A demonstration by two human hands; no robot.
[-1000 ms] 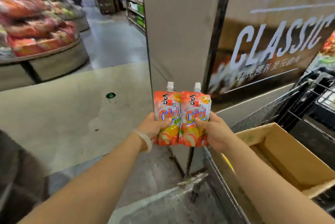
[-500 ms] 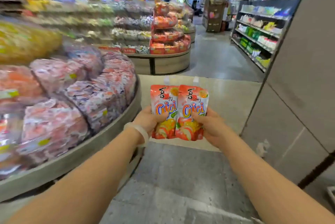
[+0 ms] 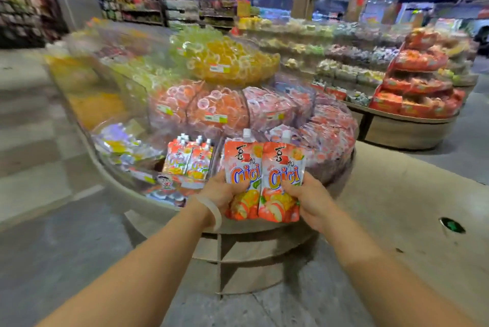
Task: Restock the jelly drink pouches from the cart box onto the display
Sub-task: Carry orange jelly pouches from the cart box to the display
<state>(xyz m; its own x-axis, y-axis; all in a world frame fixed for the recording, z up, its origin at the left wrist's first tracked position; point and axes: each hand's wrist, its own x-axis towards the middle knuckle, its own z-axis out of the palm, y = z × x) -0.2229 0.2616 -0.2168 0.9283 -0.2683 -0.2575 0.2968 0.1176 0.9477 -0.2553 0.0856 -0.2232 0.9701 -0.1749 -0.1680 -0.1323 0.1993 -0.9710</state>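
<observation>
Gripping one orange jelly drink pouch apiece, the two hands are filling the lower middle of the head view. The left hand (image 3: 225, 190) is curling its fingers and thumb round the left pouch (image 3: 242, 181), and a pale bracelet (image 3: 211, 211) is sitting on that wrist. The right hand (image 3: 308, 201) is pinching the right pouch (image 3: 283, 183) along its right edge, thumb on the printed front. Both pouches are standing upright, white caps pointing up, and their inner edges are touching or slightly overlapping at the centre of the frame.

Behind them, a round tiered display (image 3: 169, 207) is occupying the middle of the frame. Its lowest tier, just left of the held pair, is carrying a small group of shelved pouches (image 3: 188, 158) of the same kind, upright with their caps up. Above those, clear bins of orange and pink jelly cups (image 3: 201, 109) are ringing the middle tier, and a heap of yellow jelly cups (image 3: 227, 59) is crowning the top. Pink packets (image 3: 328, 136) are filling the tier to the right of the held pouches. Much of this is blurring, so labels are not readable.

At the right of the frame, a second round stand (image 3: 415, 93) is holding red-orange packages. Long shelves of goods (image 3: 330, 51) are running across the upper right. Grey floor (image 3: 79, 247) is spreading across the bottom, with a small dark green spot (image 3: 452, 224) at the lower right.
</observation>
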